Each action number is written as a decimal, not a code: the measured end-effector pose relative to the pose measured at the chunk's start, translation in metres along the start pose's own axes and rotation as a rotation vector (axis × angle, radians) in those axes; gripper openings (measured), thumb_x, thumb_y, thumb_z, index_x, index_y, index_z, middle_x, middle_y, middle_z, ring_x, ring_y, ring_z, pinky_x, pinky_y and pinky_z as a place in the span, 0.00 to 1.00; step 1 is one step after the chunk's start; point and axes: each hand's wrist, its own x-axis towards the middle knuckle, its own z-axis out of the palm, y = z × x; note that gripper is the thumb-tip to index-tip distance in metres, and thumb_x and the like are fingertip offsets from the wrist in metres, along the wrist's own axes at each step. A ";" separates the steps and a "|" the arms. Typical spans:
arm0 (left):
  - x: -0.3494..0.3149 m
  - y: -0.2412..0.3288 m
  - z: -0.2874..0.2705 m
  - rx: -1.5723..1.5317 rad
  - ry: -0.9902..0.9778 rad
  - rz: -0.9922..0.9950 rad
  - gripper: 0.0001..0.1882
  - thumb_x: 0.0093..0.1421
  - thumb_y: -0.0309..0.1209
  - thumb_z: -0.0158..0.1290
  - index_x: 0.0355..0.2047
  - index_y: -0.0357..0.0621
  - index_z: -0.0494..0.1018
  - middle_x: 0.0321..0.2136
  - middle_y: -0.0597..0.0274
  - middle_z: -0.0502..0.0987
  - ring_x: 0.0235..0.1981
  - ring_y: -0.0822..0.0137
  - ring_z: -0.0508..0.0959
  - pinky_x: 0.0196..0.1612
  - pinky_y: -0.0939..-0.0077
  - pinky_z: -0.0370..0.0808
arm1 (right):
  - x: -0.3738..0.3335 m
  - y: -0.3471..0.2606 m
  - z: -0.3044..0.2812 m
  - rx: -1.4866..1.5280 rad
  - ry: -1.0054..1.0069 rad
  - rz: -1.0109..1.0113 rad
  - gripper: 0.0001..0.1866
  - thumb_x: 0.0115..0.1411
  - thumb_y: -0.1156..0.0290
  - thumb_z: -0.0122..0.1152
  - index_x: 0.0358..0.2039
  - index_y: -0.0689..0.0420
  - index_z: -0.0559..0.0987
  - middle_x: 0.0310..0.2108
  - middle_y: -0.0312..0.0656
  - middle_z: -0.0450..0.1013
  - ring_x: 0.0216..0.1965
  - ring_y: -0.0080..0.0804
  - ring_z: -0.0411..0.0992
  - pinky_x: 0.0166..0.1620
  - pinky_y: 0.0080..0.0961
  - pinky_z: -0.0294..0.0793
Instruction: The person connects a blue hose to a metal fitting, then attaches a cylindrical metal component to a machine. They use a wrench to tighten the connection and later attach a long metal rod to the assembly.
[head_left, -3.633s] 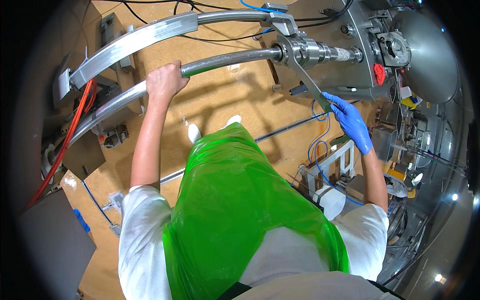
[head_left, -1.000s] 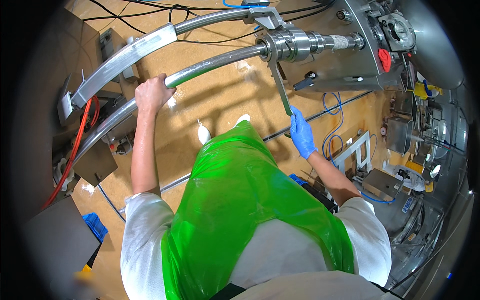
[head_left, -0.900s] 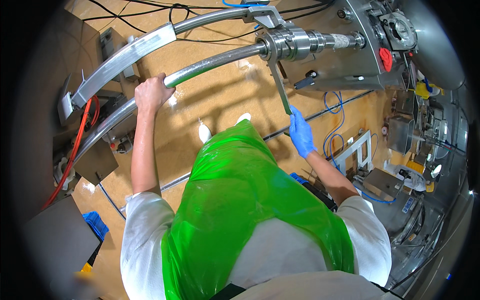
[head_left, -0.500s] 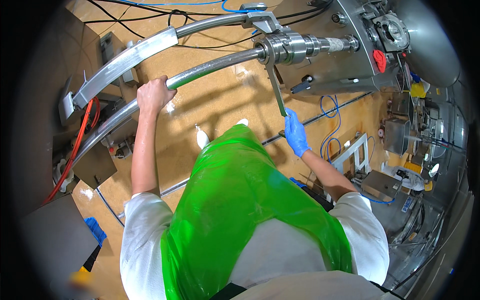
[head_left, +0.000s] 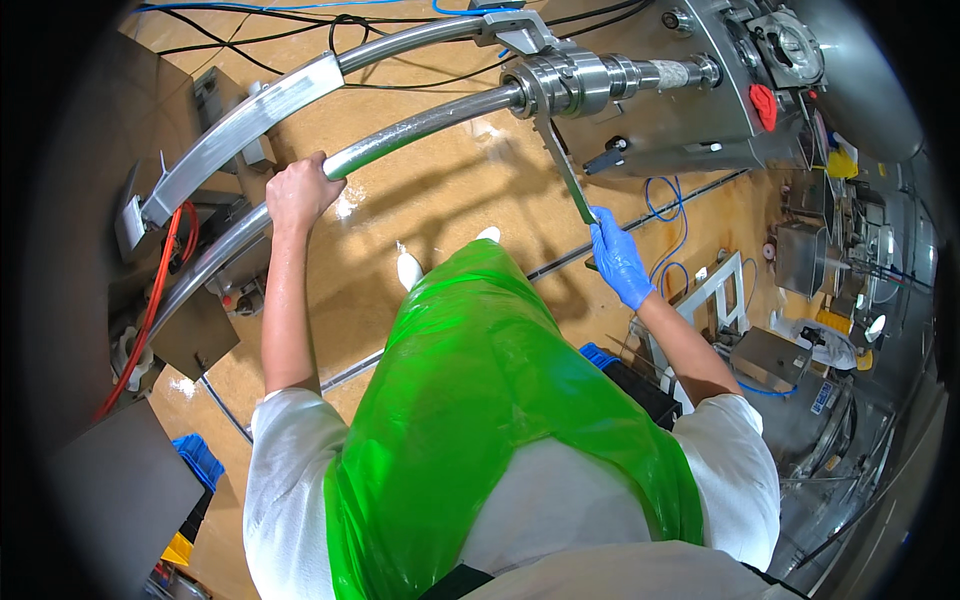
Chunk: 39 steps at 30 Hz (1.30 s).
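Observation:
My bare left hand (head_left: 298,192) is wrapped round a shiny steel pipe (head_left: 425,128) that curves from the lower left up to a ribbed metal coupling (head_left: 565,84). In my blue-gloved right hand (head_left: 621,260) is the lower end of a long flat spanner (head_left: 566,168). The spanner's upper end sits round the coupling, and its handle slants down to the right. Part of the handle's end is hidden by my glove. Beyond the coupling, a narrower pipe section (head_left: 670,73) joins a steel machine (head_left: 690,120).
A second steel pipe (head_left: 410,40) with a flat metal sleeve (head_left: 245,135) runs above. An orange hose (head_left: 155,315) hangs at left. Black cables (head_left: 240,42) and a blue hose (head_left: 682,225) lie on the tan floor (head_left: 450,215). A white frame (head_left: 715,300) stands at right.
My right hand has moved right with the spanner handle, which now slants further from the coupling. My left hand keeps its hold on the pipe. The whole view has shifted slightly.

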 end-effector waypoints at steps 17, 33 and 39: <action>0.002 0.000 0.004 -0.005 0.005 0.005 0.16 0.47 0.44 0.55 0.31 0.48 0.77 0.25 0.53 0.79 0.30 0.53 0.80 0.33 0.62 0.76 | 0.013 0.021 0.049 -0.066 0.063 -0.050 0.14 0.65 0.68 0.44 0.50 0.54 0.64 0.22 0.57 0.70 0.26 0.60 0.70 0.27 0.49 0.66; 0.003 0.004 -0.001 0.001 -0.069 -0.041 0.17 0.46 0.45 0.57 0.35 0.52 0.76 0.29 0.54 0.79 0.33 0.52 0.79 0.36 0.60 0.75 | 0.011 0.028 0.059 0.011 0.055 0.074 0.17 0.65 0.63 0.44 0.54 0.49 0.66 0.29 0.57 0.73 0.31 0.59 0.72 0.34 0.49 0.70; 0.003 0.001 0.003 0.007 -0.026 -0.008 0.16 0.48 0.44 0.54 0.33 0.51 0.77 0.25 0.52 0.79 0.30 0.52 0.80 0.34 0.61 0.75 | 0.016 0.044 0.083 0.065 0.144 0.073 0.17 0.66 0.64 0.45 0.54 0.50 0.68 0.28 0.54 0.73 0.27 0.50 0.73 0.32 0.39 0.71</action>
